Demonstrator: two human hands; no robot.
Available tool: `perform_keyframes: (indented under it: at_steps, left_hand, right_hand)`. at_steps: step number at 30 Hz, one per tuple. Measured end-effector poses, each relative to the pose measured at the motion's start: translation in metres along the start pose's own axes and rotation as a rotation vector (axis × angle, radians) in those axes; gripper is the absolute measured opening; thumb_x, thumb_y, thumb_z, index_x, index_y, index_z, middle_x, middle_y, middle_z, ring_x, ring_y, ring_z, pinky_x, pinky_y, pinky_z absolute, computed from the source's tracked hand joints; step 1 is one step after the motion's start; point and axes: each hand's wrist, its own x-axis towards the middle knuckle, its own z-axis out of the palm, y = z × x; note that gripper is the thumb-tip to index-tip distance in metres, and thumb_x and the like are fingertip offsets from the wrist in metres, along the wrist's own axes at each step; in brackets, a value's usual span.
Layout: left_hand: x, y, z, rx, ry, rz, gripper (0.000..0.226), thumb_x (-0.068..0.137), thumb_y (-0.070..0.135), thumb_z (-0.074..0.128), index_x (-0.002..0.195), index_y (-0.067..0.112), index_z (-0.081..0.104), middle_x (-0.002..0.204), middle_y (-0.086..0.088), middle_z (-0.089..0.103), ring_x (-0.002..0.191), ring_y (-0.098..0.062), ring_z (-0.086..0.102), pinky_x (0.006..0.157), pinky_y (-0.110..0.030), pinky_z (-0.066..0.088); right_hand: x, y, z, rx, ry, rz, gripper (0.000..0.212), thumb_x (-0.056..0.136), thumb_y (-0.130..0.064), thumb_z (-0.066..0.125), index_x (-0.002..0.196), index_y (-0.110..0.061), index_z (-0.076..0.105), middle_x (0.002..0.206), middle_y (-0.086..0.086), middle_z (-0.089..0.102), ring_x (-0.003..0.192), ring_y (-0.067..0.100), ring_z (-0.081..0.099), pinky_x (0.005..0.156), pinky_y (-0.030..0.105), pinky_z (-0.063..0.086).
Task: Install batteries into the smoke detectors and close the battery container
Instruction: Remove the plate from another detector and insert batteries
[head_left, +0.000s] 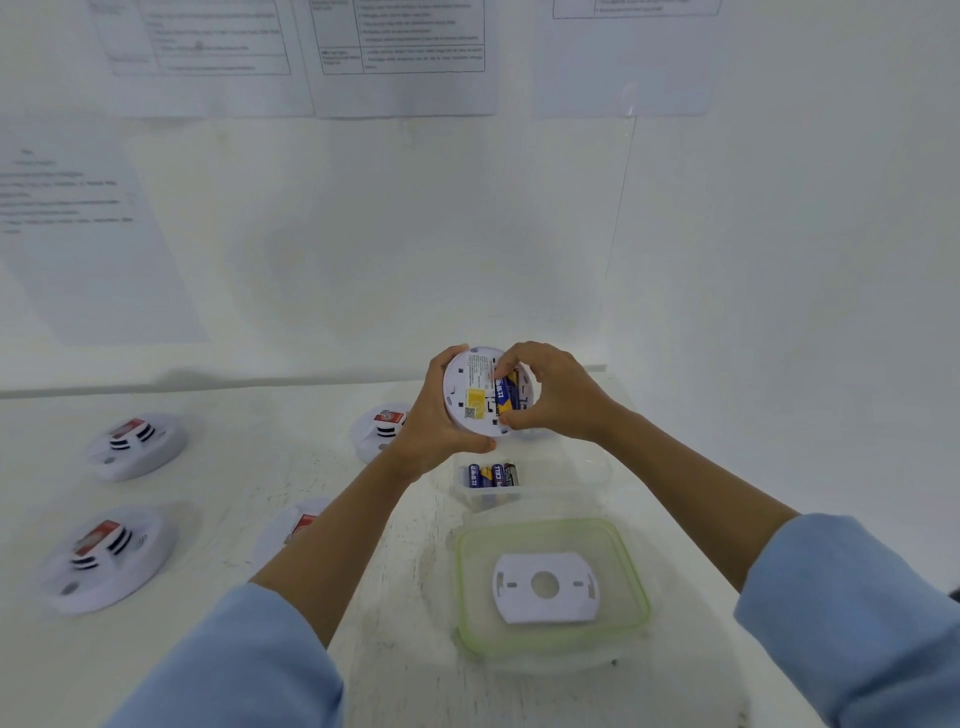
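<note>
My left hand (434, 415) grips a white round smoke detector (467, 387) by its rim, back side turned toward me, above the table. A blue and yellow battery (506, 392) sits in its open bay. My right hand (558, 395) pinches that battery with fingertips above and thumb below. Under the hands stands a clear battery container (571, 475) holding a few batteries (491, 475). Its green-rimmed lid (631, 571) lies nearer to me, with a white mounting plate (545, 587) resting on it.
Several other smoke detectors lie on the white table: two at the left (137, 444) (106, 556), one behind my left wrist (382, 428), one partly hidden under my left forearm (291, 527). A white wall with printed sheets rises behind.
</note>
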Motion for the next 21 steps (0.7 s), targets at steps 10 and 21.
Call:
perform_keyframes:
  at_steps: [10, 21]
  left_hand:
    - [-0.0077, 0.0036, 0.0019, -0.023, 0.003, 0.002, 0.099, 0.048, -0.002, 0.076, 0.131, 0.019, 0.027, 0.12, 0.006, 0.046, 0.108, -0.012, 0.054, 0.076, -0.02, 0.054]
    - [-0.0076, 0.0034, 0.0045, -0.019, 0.008, -0.021, 0.101, 0.048, -0.003, 0.077, 0.132, 0.019, 0.026, 0.12, 0.009, 0.046, 0.108, -0.007, 0.054, 0.075, -0.018, 0.053]
  right_hand:
    - [-0.0046, -0.0056, -0.0015, 0.024, -0.046, 0.033, 0.042, 0.064, -0.011, 0.08, 0.096, -0.018, 0.055, 0.101, 0.001, 0.059, 0.094, 0.019, 0.055, 0.077, 0.022, 0.048]
    - [-0.0026, -0.0038, -0.0046, -0.067, -0.067, 0.046, 0.048, 0.066, -0.018, 0.081, 0.109, -0.014, 0.061, 0.102, -0.005, 0.05, 0.098, 0.014, 0.045, 0.09, 0.03, 0.042]
